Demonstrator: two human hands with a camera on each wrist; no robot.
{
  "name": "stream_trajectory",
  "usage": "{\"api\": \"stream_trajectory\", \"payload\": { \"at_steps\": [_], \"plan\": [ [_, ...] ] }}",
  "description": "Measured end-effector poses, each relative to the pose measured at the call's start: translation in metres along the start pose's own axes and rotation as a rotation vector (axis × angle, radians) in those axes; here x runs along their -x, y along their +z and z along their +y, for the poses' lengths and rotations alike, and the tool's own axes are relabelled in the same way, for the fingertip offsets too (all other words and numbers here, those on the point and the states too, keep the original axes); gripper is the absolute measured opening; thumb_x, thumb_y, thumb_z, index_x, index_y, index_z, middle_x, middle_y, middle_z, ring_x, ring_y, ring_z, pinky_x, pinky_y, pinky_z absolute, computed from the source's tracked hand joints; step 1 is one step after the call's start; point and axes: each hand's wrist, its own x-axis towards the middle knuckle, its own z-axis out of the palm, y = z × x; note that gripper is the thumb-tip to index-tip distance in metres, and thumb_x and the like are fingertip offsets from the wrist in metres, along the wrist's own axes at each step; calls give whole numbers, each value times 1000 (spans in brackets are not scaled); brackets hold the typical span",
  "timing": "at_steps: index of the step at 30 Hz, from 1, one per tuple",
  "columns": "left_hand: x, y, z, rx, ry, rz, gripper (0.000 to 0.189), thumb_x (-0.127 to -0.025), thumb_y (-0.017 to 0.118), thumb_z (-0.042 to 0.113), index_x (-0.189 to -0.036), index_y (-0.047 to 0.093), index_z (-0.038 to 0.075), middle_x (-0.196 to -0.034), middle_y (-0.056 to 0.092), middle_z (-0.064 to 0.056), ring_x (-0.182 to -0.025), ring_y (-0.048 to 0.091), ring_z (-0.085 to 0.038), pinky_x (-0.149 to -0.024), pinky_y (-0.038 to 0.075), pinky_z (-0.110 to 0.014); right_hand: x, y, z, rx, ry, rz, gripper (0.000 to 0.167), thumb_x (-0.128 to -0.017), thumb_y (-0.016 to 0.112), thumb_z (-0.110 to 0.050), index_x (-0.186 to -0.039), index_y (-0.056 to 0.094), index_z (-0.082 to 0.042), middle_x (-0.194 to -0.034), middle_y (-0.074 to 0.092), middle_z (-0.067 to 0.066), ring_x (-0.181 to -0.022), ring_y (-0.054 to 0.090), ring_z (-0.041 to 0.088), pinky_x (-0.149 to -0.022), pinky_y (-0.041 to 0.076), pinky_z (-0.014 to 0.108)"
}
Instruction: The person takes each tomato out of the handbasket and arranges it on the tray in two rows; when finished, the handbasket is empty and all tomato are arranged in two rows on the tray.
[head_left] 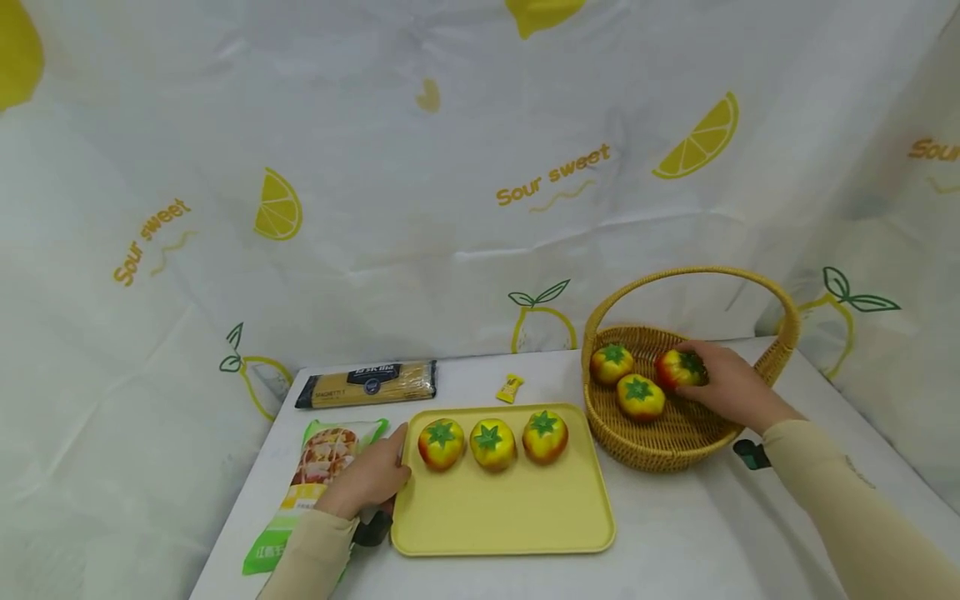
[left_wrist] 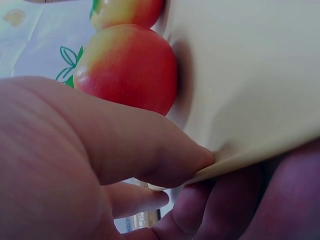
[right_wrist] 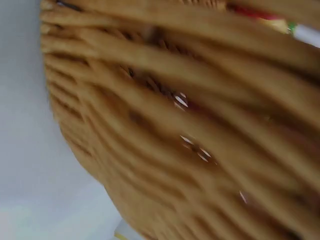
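Observation:
My left hand (head_left: 371, 475) grips the left rim of a yellow tray (head_left: 502, 521); in the left wrist view the thumb (left_wrist: 165, 145) lies on top and the fingers curl beneath. Along the tray's far side sit three red-and-yellow tomatoes with green star-shaped tops, the left tomato (head_left: 441, 444) nearest this hand. My right hand (head_left: 727, 383) reaches into a wicker basket (head_left: 652, 450) and holds a tomato (head_left: 675, 369) there. Two others, a rear tomato (head_left: 612, 364) and a front tomato (head_left: 641, 397), lie beside it. The basket's weave (right_wrist: 165, 115) hides the right hand in the right wrist view.
A spaghetti pack (head_left: 367, 384) lies at the back left. Left of the tray is a green food bag (head_left: 300, 492), partly under the left forearm. A small yellow wrapped candy (head_left: 509, 388) lies behind the tray. The basket's tall handle (head_left: 690, 271) arches over its opening.

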Motion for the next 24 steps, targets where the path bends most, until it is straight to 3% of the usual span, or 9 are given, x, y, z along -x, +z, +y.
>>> {"api": "stream_trajectory", "payload": {
  "at_steps": [7,12,15,20,24],
  "plan": [
    [-1,-1,2,-17,4,20,77,-102,60,8,-170,27,2,-88,65,-9,-48,64,-21,-46,54,-33,21,-11,-13,1,-16,44,72,-96,81,-25,-152,48,7,-155,43,38,-138,45,58,-113,40,77],
    [0,-1,3,-17,-3,12,77,-102,59,10,-171,26,3,-88,65,-9,-48,64,-20,-46,55,-32,39,-13,-28,-8,-16,73,73,-95,82,-31,-151,52,3,-149,47,36,-125,56,53,-103,50,74],
    [0,-1,3,-21,-8,9,76,-103,59,11,-171,25,3,-89,65,-9,-49,63,-20,-46,54,-31,49,-14,-42,-17,-20,96,76,-94,83,-36,-153,51,0,-148,48,35,-122,58,52,-100,52,74],
    [-1,-2,3,-17,-22,4,76,-104,59,12,-172,25,5,-88,65,-8,-49,63,-20,-46,54,-30,62,-11,-70,-49,-73,144,76,-94,85,-40,-153,52,-6,-154,51,28,-131,55,50,-103,50,74],
    [-1,-2,4,-24,-19,-2,76,-104,59,12,-171,25,4,-85,65,-8,-49,62,-20,-47,53,-30,71,-2,-94,-84,-121,167,73,-94,84,-44,-152,55,-11,-151,57,21,-128,59,44,-102,54,69]
  ]
}}
